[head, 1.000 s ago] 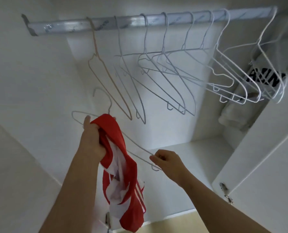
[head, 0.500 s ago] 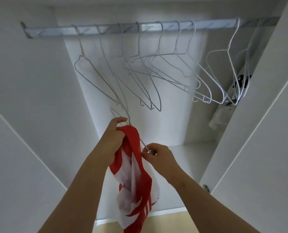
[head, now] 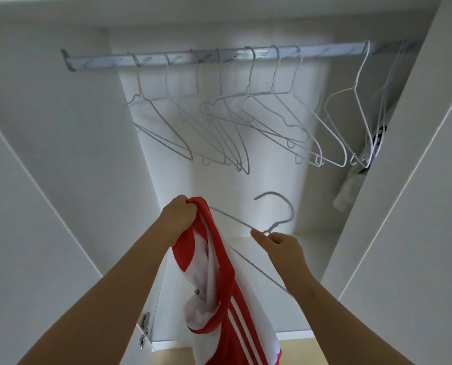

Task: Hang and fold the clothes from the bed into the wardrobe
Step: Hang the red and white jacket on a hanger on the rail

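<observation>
Now two hands [head: 178, 219] [head: 282, 250] hold one shirt [head: 221, 262], one hanger [head: 272, 193].

We count 8 wire hangers [head: 246, 111] on 1 rail [head: 219, 57], with more at the far right too blurred to number. There is 1 loose hanger [head: 274, 227], 1 red-and-white garment [head: 219, 272], 1 door hinge [head: 144, 322], and 2 hands: left hand [head: 177, 217], right hand [head: 280, 248].
</observation>
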Demonstrator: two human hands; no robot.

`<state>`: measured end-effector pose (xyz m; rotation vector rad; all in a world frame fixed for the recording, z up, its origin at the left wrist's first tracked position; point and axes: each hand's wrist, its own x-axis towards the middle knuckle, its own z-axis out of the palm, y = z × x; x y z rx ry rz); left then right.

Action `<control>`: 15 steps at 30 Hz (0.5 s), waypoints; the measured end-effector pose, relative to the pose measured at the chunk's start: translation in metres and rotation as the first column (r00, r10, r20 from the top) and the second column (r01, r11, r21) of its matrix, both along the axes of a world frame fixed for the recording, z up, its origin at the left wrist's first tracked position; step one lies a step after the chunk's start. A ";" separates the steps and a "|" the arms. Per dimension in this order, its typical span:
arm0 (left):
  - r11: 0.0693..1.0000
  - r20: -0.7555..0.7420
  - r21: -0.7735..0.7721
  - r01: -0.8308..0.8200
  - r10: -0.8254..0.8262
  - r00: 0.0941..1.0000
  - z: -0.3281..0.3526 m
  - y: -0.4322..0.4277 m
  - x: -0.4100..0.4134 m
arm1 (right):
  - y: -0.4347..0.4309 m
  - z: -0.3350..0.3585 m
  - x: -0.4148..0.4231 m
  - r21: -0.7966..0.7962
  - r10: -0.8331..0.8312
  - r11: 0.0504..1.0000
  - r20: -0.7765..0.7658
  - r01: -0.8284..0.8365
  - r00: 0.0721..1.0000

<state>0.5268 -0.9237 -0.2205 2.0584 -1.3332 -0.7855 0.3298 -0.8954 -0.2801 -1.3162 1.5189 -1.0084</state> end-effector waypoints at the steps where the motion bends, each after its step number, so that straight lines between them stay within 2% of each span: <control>1: 1.000 -0.027 0.015 -0.025 0.025 0.999 0.000 -0.003 0.000 | 0.000 0.000 -0.002 0.002 0.000 1.000 0.042 0.000 0.999; 6: 0.986 -0.224 0.080 -0.147 0.161 0.961 0.007 -0.009 -0.001 | -0.003 0.005 -0.008 -0.044 -0.046 0.997 0.249 0.059 0.968; 9: 0.965 -0.320 0.124 -0.233 0.261 0.911 0.016 -0.012 0.006 | -0.005 0.010 -0.013 -0.084 -0.094 0.989 0.260 0.119 0.961; 15: 0.897 -0.503 0.147 -0.418 0.431 0.749 0.021 -0.018 0.033 | -0.005 0.022 -0.017 -0.076 -0.059 0.993 0.346 0.091 0.936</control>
